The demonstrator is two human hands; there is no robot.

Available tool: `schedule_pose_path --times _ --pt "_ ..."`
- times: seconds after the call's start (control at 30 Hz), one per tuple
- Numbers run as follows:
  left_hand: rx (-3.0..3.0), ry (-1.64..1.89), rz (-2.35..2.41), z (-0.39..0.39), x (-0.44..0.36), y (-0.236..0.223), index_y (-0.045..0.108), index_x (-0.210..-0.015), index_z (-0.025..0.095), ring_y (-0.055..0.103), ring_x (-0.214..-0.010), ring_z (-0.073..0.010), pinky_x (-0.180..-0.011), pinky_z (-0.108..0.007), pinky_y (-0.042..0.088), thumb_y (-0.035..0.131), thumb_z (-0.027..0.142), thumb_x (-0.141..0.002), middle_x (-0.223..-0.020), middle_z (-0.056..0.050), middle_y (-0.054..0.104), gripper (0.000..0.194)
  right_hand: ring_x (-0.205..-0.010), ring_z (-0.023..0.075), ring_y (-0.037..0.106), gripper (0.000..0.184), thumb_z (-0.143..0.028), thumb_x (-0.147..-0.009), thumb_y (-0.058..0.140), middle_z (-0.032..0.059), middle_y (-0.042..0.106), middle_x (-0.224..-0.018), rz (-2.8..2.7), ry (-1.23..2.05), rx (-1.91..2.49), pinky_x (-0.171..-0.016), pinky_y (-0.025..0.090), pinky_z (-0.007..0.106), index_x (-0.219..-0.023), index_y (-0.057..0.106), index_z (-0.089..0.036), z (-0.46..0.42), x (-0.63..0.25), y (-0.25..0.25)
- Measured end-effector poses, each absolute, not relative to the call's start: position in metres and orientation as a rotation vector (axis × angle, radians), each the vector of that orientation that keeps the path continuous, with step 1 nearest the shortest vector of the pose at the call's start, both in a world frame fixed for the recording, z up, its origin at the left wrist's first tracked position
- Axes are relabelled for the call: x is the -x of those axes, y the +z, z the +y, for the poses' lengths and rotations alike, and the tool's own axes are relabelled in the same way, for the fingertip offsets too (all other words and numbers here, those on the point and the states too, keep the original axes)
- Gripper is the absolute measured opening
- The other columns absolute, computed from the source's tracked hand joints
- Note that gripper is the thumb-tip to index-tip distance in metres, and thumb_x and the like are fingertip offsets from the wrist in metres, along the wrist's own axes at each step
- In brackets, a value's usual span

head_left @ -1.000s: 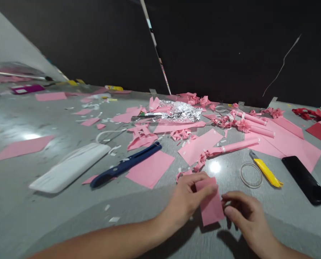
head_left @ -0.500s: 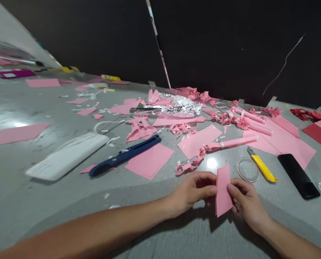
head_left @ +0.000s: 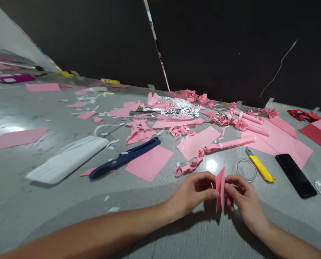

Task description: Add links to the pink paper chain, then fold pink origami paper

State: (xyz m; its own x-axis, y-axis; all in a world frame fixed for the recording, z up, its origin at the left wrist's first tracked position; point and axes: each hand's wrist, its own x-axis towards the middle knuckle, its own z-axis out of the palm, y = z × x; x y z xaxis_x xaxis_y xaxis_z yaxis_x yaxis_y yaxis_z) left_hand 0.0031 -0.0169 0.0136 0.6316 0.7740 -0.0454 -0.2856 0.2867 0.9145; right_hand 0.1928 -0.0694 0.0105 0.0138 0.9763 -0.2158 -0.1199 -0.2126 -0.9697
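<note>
Above the grey surface (head_left: 182, 239), right of centre in the lower frame, the left hand (head_left: 194, 194) has its grip closed on the folded pink paper (head_left: 220, 190); the right hand (head_left: 244, 196) is partly curled at its right edge, hold unclear. The step appears to be working the fold; the next move likely calls for aligned layers.

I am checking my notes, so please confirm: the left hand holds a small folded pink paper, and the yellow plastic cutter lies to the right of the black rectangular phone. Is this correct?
Not quite: the head view shows the yellow plastic cutter to the left of the black rectangular phone. The left hand does hold the small folded pink paper.
</note>
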Motion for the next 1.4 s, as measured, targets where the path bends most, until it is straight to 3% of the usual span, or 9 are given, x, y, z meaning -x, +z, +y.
schedule_pose_path --times 0.13,0.33,0.53,0.67,0.77,0.93,1.1,1.23,1.4 --pt "-1.22 0.777 0.646 -0.018 0.001 0.014 0.078 -0.092 0.013 0.063 -0.071 -0.0162 -0.067 -0.028 0.049 0.086 0.055 -0.083 -0.081 -0.006 0.072 0.043 -0.051 0.0126 0.051 0.053 -0.069 -0.092 0.07 -0.0025 0.059 -0.064 -1.167 1.429 1.19 -0.05 0.044 0.024 -0.1 0.075 -0.017 -0.074 -0.195 0.013" --pt "-1.469 0.851 0.687 -0.018 0.009 0.014 0.076 -0.09 0.014 0.062 -0.082 -0.0187 -0.078 -0.031 0.048 0.07 0.045 -0.097 -0.086 -0.006 0.071 0.033 -0.064 0.0148 0.049 0.056 -0.071 -0.079 0.081 0.0013 0.06 -0.073 -1.247 1.32 1.253 -0.059 0.042 0.026 -0.084 0.072 -0.016 -0.08 -0.194 0.007" --pt "-1.4 0.959 0.872 -0.014 0.009 0.008 0.067 -0.092 0.016 0.058 -0.073 -0.0155 -0.068 -0.027 0.047 0.062 0.045 -0.1 -0.081 -0.002 0.063 0.03 -0.044 0.0103 0.039 0.059 -0.073 -0.086 0.071 -0.0037 0.048 -0.049 -1.233 1.425 1.319 -0.045 0.028 0.025 -0.064 0.057 -0.019 -0.073 -0.201 0.006" --pt "-1.731 1.17 0.973 -0.015 0.013 0.007 0.061 -0.132 0.022 0.068 -0.105 -0.0243 -0.086 -0.036 0.055 0.068 0.03 -0.098 -0.12 -0.011 0.07 0.036 -0.042 0.0108 0.043 0.054 -0.066 -0.089 0.072 -0.0021 0.054 -0.046 -1.198 1.442 1.29 -0.046 0.032 0.024 -0.065 0.06 -0.019 -0.072 -0.202 0.006" --pt "-2.336 1.409 0.768 -0.015 0.024 0.011 0.064 -0.132 0.03 0.062 -0.13 -0.0298 -0.105 -0.044 0.05 0.077 0.021 -0.091 -0.141 -0.011 0.066 0.044 -0.042 0.0111 0.045 0.05 -0.061 -0.09 0.073 -0.0025 0.056 -0.046 -1.135 1.42 1.282 -0.046 0.035 0.024 -0.066 0.061 -0.019 -0.072 -0.201 0.006" --pt "-2.757 0.862 0.388 -0.017 0.036 0.012 0.065 -0.14 0.034 0.072 -0.123 -0.0257 -0.115 -0.04 0.042 0.067 0.011 -0.095 -0.133 -0.004 0.077 0.05 -0.042 0.0119 0.047 0.049 -0.064 -0.088 0.074 -0.0031 0.057 -0.048 -1.135 1.431 1.276 -0.046 0.036 0.024 -0.073 0.063 -0.018 -0.072 -0.199 0.006" --pt "-2.765 0.863 0.44 -0.022 0.031 0.006 0.061 -0.147 0.028 0.073 -0.119 -0.0276 -0.116 -0.043 0.041 0.057 0.004 -0.093 -0.125 -0.009 0.08 0.059 -0.053 0.0126 0.049 0.043 -0.058 -0.09 0.075 -0.0026 0.06 -0.063 -1.137 1.448 1.234 -0.049 0.039 0.023 -0.085 0.069 -0.017 -0.075 -0.197 0.004" --pt "-2.899 0.901 0.434 -0.018 0.03 0.01 0.065 -0.138 0.022 0.073 -0.108 -0.0283 -0.112 -0.048 0.045 0.058 0.005 -0.095 -0.112 -0.012 0.08 0.047 -0.068 0.0156 0.056 0.035 -0.052 -0.093 0.077 0.0017 0.068 -0.084 -1.17 1.469 1.15 -0.059 0.048 0.025 -0.104 0.076 -0.018 -0.077 -0.196 0.012" --pt "-2.887 0.969 0.386 -0.015 0.028 0.012 0.066 -0.128 0.016 0.074 -0.098 -0.0266 -0.09 -0.039 0.057 0.056 0.008 -0.097 -0.111 -0.015 0.079 0.034 -0.115 0.029 0.067 0.057 -0.056 -0.083 0.087 0.0101 0.073 -0.123 -1.209 1.554 0.98 -0.108 0.051 0.044 -0.131 0.073 -0.027 -0.077 -0.196 0.021"
